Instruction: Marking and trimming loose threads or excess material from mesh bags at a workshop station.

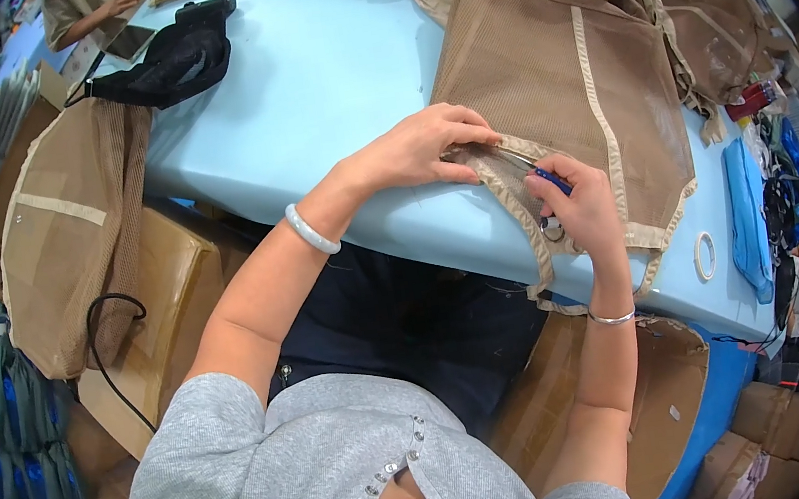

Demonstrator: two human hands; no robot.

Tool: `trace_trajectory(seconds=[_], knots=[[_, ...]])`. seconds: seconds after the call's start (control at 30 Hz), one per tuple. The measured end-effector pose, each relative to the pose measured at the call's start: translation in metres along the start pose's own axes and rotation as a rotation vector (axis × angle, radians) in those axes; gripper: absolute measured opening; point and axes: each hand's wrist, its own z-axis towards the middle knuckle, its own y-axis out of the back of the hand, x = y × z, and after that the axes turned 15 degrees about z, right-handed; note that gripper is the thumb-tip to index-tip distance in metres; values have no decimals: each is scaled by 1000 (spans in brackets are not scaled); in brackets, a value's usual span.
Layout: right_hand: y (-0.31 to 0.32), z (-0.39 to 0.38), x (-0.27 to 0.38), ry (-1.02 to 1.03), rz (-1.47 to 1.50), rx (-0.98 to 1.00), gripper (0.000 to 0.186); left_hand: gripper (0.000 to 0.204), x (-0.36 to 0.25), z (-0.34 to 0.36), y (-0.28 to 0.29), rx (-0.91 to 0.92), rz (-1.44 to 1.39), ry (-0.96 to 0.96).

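Observation:
A brown mesh piece (536,60) with cream binding lies on the table in front of me, its near edge bound by a curved cream strip (519,216). My left hand (417,151), with a white bangle at the wrist, pinches this bound edge between thumb and fingers. Closed round a small blue-handled tool (552,181) is my right hand (583,203). The tool's slim metal end points at the binding beside my left fingertips. It looks like thread snips, but my fingers hide part of it.
More brown mesh pieces (707,17) are heaped at the far right of the light blue table (315,69). A black item (182,56) stands far left. At the right lie a tape roll (704,256) and a blue packet (746,219). Cardboard boxes (160,311) flank me; mesh hangs over the left one.

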Motion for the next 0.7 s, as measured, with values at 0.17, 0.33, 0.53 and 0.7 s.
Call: trace_trajectory(seconds=[0.17, 0.33, 0.53, 0.7], knots=[[-1, -5, 1, 47, 41, -42, 13, 22, -9, -2, 8, -12, -117, 96], [-1, -8, -5, 111, 131, -76, 10, 11, -10, -3, 5, -117, 41, -58], [-2, -8, -6, 76, 156, -79, 11, 12, -14, 1, 4, -123, 199, -189], [2, -13, -15, 140, 82, -107, 19, 14, -30, 0, 6, -282, 441, -177]])
